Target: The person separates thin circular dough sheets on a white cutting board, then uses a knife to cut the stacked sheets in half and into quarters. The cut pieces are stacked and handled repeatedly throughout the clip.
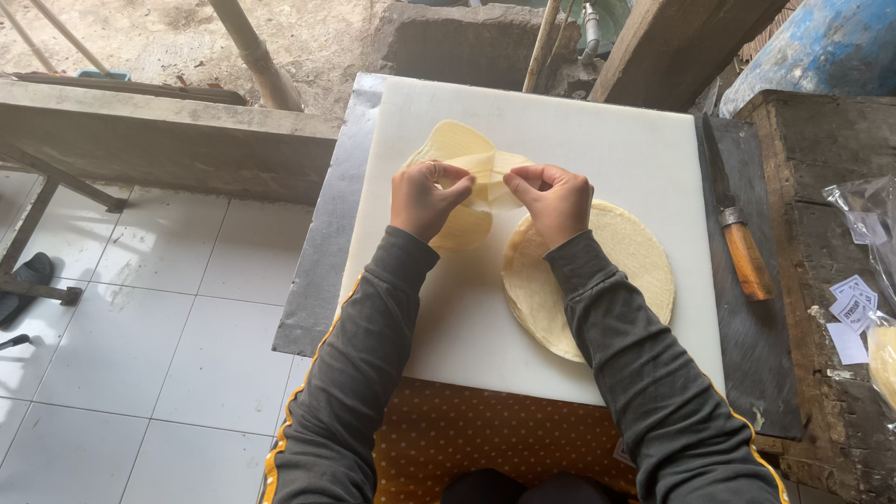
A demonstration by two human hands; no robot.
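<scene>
The left hand [426,198] is curled, thumb and fingertips pinched on the left end of a thin pale wrapper [471,168] that lies folded on the white board [597,131]. The right hand [553,199] is curled the same way, pinching the wrapper's right end, so the two hands face each other with only a narrow strip of wrapper between their fingertips. The wrapper sits in the upper middle of the board; part of it shows above the hands and a rounded lobe shows below the left hand.

Just right of it, under the right wrist, lies a round stack [635,271] of the same pale sheets, flat on the board. Wrapper and stack look to be touching or nearly so; the right hand hides the spot.

The board has bare room above the wrapper, down its left side and along its near edge. Its right edge meets a dark strip of the bench [775,373], where a knife [737,224] with a wooden handle lies lengthwise, well apart from the hands. Further right are a clear bag [863,219] and small paper slips [851,313]. Left of the bench the edge drops to a tiled floor [140,327].
</scene>
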